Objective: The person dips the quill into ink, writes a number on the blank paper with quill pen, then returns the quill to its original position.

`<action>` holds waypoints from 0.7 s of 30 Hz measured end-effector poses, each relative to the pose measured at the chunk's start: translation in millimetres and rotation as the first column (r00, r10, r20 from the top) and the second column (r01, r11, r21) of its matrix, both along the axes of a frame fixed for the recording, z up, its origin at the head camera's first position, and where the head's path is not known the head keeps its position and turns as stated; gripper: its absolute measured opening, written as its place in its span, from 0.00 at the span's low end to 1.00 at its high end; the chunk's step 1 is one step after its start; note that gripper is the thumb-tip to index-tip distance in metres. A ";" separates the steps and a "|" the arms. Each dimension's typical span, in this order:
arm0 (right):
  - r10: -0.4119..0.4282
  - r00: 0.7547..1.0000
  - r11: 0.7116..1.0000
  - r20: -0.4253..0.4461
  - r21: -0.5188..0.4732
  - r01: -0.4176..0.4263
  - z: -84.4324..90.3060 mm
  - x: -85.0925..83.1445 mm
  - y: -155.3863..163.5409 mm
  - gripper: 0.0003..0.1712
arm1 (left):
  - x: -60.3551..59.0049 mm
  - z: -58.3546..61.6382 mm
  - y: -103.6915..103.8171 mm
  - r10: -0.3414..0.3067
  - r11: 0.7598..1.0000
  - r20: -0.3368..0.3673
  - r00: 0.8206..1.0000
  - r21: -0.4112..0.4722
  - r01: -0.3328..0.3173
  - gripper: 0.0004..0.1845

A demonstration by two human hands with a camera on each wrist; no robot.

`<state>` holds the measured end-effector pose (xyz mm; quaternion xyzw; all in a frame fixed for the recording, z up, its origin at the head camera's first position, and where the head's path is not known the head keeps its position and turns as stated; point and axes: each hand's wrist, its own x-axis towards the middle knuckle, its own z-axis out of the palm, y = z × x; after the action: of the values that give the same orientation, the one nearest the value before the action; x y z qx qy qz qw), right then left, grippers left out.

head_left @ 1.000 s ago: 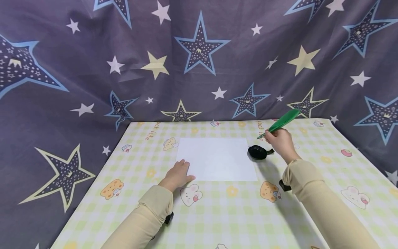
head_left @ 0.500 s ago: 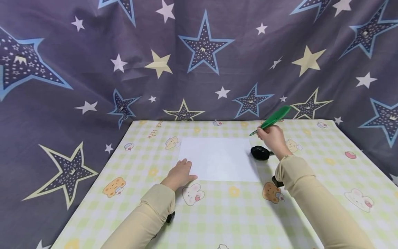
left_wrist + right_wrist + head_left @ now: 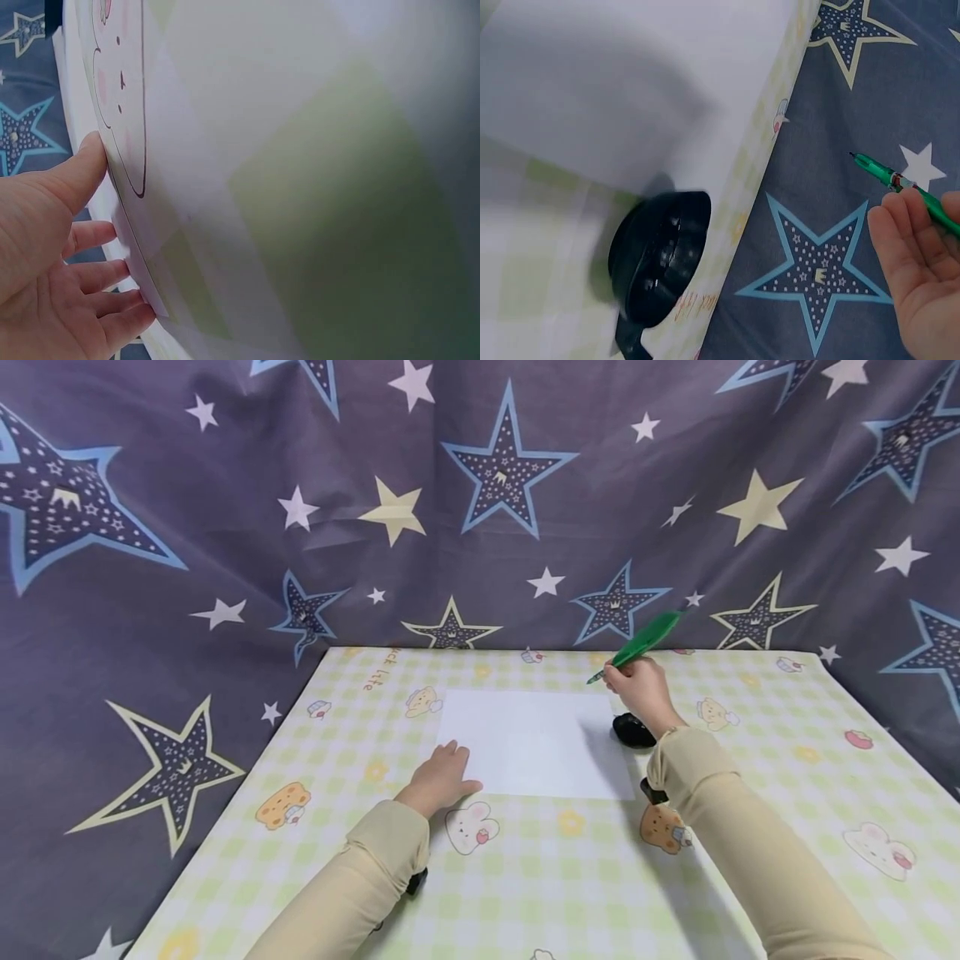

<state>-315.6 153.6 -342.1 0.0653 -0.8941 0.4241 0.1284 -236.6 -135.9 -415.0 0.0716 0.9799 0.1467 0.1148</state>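
Observation:
A blank white sheet of paper (image 3: 536,739) lies on the checked tablecloth. My left hand (image 3: 441,779) rests on its lower left corner, fingers straight and the thumb apart, as the left wrist view also shows at the paper's edge. Above the sheet's far right corner, my right hand (image 3: 641,689) pinches a green feather pen (image 3: 643,642) near its tip. The pen points left and down with its feather leaning back to the right. In the right wrist view the pen's dark point (image 3: 853,154) is raised off the paper.
A small black pan-shaped dish (image 3: 632,732) with a short handle stands at the sheet's right edge, partly behind the right hand. The checked tablecloth (image 3: 525,877) ends at a far edge against a dark star-patterned curtain (image 3: 337,468).
My right hand has carried the feather pen leftward, from right of the paper to over its far right corner. My left hand keeps its place on the sheet. The head view has shifted slightly.

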 end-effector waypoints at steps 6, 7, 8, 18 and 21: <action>0.025 1.000 1.000 0.019 -0.016 -0.025 -3.3 -5.1 -14.1 0.14 | -0.4 -0.2 -0.8 -0.005 1.000 0.009 1.000 0.003 0.005 0.35; 0.028 0.999 0.999 0.021 -0.018 -0.027 -3.9 -5.6 -16.0 0.14 | -0.5 -0.4 -0.9 -0.006 1.000 0.010 1.000 0.001 0.006 0.35; 0.028 0.999 0.999 0.027 -0.022 -0.027 -4.6 -6.0 -17.8 0.14 | -0.6 -0.6 -1.0 -0.007 1.000 0.009 1.000 0.000 0.007 0.35; 0.034 0.998 0.999 0.058 -0.019 -0.033 -11.8 -8.4 -26.9 0.13 | 1.7 2.7 -0.9 -0.004 1.000 0.010 1.000 0.014 0.004 0.35; 0.041 0.997 0.999 0.062 -0.023 -0.040 -15.1 -8.9 -27.9 0.13 | 2.2 3.2 -0.5 -0.001 1.000 0.014 1.000 0.014 0.001 0.35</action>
<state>-324.5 125.7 -357.3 0.0688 -0.8914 0.4383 0.0923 -234.4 -136.4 -411.8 0.0719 0.9780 0.1540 0.1212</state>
